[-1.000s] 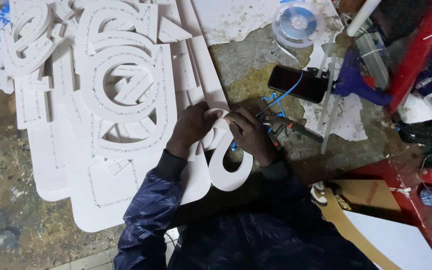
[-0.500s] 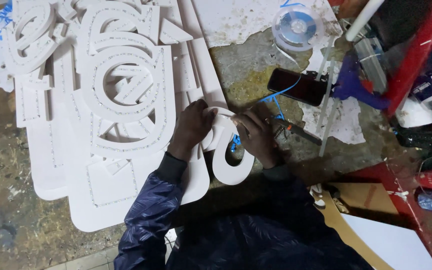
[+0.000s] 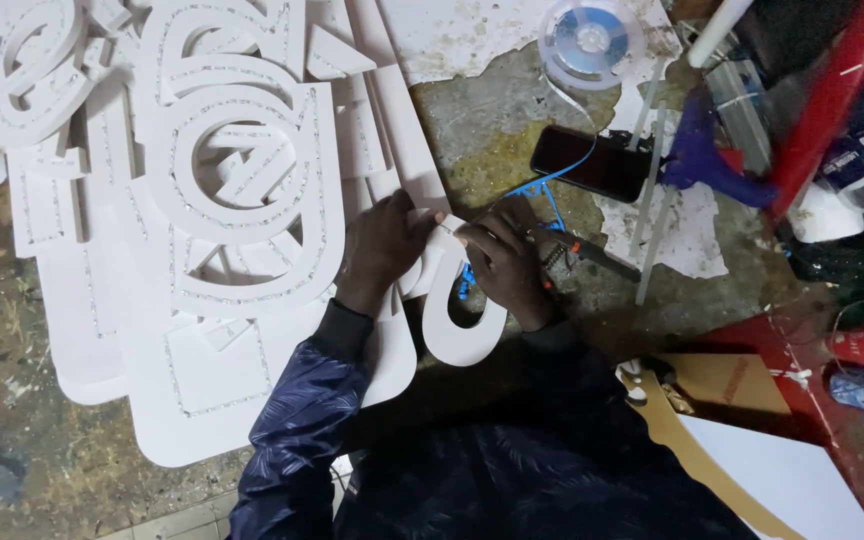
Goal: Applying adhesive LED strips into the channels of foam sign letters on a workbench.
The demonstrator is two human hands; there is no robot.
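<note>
- At the middle of the bench, both hands meet over a white cutout — a curved, U-like foam piece lying flat at the near edge of the stacked boards.
- Left hand sits on the cutout's upper left arm, fingers curled down and pressing it against the board beneath; thumb side points toward the other hand.
- Right hand is on the cutout's upper right arm, fingertips pressed together, pinching something thin and pale at the top of the piece — too small to say what it is.
- Blue wire runs from beside the right hand up and away, passing the phone.
- Phone lies dark and face-up just beyond the right hand, on the bare, patchy bench.
- Reel of pale strip sits further back, well apart from the hands.
- Boards — white sheets with ring and letter shapes cut in them, dotted along their edges — are piled to the left, touching the cutout.
- Glue gun, purple, rests to the right of the phone.
- Red frame slants along the far right edge.
- Dark blue sleeves come up from the bottom to both wrists.
</note>
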